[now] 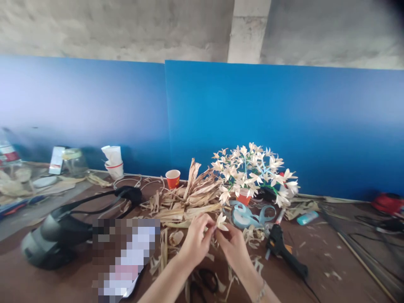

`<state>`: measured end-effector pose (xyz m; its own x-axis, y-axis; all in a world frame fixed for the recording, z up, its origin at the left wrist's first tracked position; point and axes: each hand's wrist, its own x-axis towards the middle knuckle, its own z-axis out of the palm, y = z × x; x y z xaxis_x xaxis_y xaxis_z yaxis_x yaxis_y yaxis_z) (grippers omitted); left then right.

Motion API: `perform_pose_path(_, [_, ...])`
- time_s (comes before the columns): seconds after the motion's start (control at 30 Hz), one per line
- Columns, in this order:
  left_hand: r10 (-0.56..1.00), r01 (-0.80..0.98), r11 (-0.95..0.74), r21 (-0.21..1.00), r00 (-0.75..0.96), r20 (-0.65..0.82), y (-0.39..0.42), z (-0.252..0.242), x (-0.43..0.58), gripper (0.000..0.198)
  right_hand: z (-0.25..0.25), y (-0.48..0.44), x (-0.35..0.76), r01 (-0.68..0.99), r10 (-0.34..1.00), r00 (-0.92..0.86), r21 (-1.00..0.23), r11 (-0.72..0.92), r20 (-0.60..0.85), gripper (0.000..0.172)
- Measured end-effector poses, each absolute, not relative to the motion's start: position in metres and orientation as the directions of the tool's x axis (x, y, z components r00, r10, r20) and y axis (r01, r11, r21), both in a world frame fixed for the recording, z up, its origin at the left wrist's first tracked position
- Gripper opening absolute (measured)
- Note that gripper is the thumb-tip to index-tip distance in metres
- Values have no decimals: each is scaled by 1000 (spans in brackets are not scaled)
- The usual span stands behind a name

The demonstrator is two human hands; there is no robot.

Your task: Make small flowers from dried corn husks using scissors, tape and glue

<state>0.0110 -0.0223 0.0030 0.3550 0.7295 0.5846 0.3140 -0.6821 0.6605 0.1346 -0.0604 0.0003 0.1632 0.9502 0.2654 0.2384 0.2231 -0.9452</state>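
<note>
A small cream-white craft flower [221, 221] with pointed petals stands up between my two hands. My left hand [198, 239] pinches at its base with thumb and forefinger. From the other side, the closed fingers of my right hand [233, 245] meet it at the same spot; its stem is hidden by the fingers. Behind my hands lies a pile of dried husks [186, 198]. A bunch of similar white flowers [252, 168] rises from a red paper cup [243, 197]. Below my hands, dark-handled scissors [208, 281] lie partly covered among husk scraps.
Right of my hands lie a black glue gun [285, 252], blue ribbon [242, 216] and a turquoise item [307, 218]. A phone [131, 261], partly pixelated, and a dark headset [52, 240] are on the left. A red cup [173, 179] stands behind, before a blue partition [221, 105].
</note>
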Motion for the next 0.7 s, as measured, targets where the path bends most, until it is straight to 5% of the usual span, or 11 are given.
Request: perform_pose_path(0.7, [742, 441, -653, 615, 213, 635, -31, -3, 25, 20, 5, -63, 132, 460, 889, 409, -888, -8, 204, 18])
